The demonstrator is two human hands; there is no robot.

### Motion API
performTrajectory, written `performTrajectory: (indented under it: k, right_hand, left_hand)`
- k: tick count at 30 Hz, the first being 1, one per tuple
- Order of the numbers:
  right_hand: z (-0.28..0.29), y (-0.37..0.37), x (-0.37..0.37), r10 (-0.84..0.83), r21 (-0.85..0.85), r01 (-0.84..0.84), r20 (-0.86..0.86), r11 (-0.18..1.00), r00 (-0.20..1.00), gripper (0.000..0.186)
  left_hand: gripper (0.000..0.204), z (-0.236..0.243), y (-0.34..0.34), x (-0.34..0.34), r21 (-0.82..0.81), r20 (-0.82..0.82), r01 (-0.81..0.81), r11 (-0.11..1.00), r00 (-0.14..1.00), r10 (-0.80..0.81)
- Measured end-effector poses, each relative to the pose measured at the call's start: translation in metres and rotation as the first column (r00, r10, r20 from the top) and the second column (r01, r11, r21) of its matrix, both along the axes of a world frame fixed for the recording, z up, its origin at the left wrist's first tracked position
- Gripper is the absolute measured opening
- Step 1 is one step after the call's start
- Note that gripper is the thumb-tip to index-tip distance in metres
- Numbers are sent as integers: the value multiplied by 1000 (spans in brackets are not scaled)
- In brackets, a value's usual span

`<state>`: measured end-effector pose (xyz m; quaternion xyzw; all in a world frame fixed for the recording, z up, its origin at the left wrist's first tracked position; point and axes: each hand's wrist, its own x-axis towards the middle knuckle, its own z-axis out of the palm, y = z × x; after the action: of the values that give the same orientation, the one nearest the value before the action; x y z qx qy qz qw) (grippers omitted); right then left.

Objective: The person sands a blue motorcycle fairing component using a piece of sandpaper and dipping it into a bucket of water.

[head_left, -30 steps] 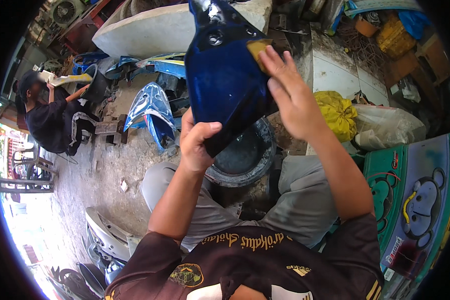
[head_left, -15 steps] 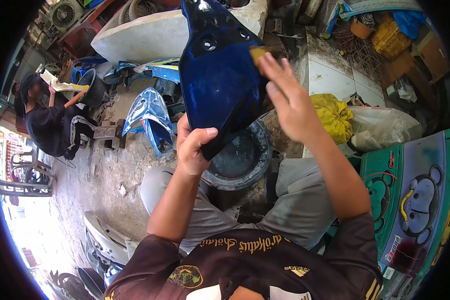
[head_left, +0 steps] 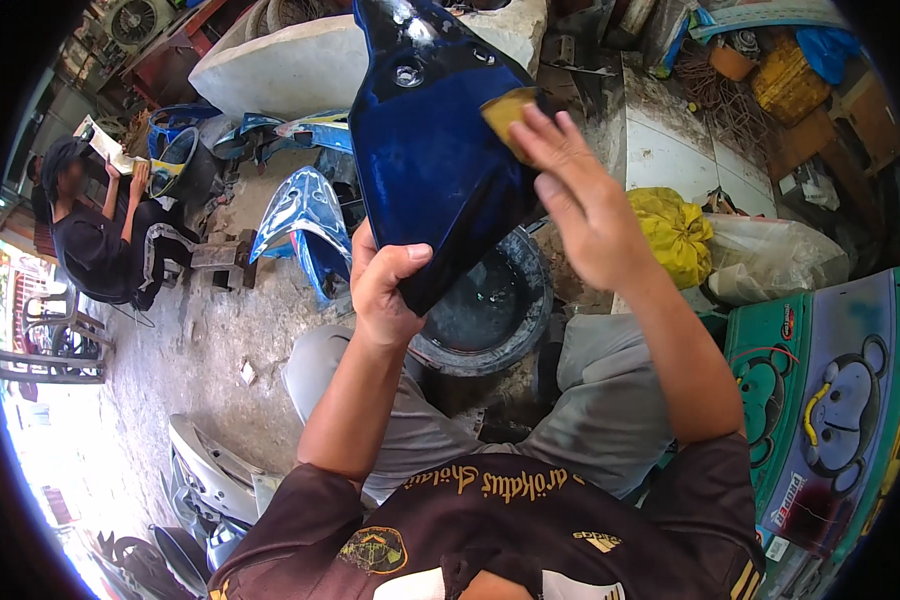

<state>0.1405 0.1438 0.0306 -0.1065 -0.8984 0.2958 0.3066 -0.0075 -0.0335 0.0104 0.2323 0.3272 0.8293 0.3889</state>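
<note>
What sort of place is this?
Probably a vehicle-panel workshop: the left hand holds a blue panel, a blue-and-white panel stands on the stained floor, and a basin sits below.

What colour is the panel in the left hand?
The panel in the left hand is glossy dark blue, seen best in the head view.

Yellow bag [head_left: 668, 235] just beside clear plastic sack [head_left: 785, 255]

Left hand [head_left: 385, 295]: gripping, thumb [head_left: 404, 261] uppermost
Right hand [head_left: 592, 212]: fingers [head_left: 552, 142] extended, slanting up-left
Forearms [head_left: 348, 415]: both reaching forward
</note>
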Motion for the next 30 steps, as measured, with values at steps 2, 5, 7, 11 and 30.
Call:
performTrajectory:
  k: [2,5,7,11,30]
  right_hand:
    - [-6,25,2,-106,-120,104,-12,987,994,45]
    - [-4,12,2,-152,-98,156,49,983,987,45]
    - [3,-18,-2,-9,-34,9,0,999,1000,45]
    - [2,9,-5,-57,-17,57,39,998,998,46]
    - [10,-33,-2,-50,107,47,24,993,998,47]
  left_hand:
    - [54,-1,-1,1,14,-5,8,1000,1000,-8]
    - [54,-4,1,2,19,5,3,1000,1000,-3]
    - [53,-5,3,-1,18,8,-2,1000,1000,1]
    - [53,-1,2,1,0,9,-32,999,999,32]
    - [57,-3,3,1,-7,9,13,1000,1000,-13]
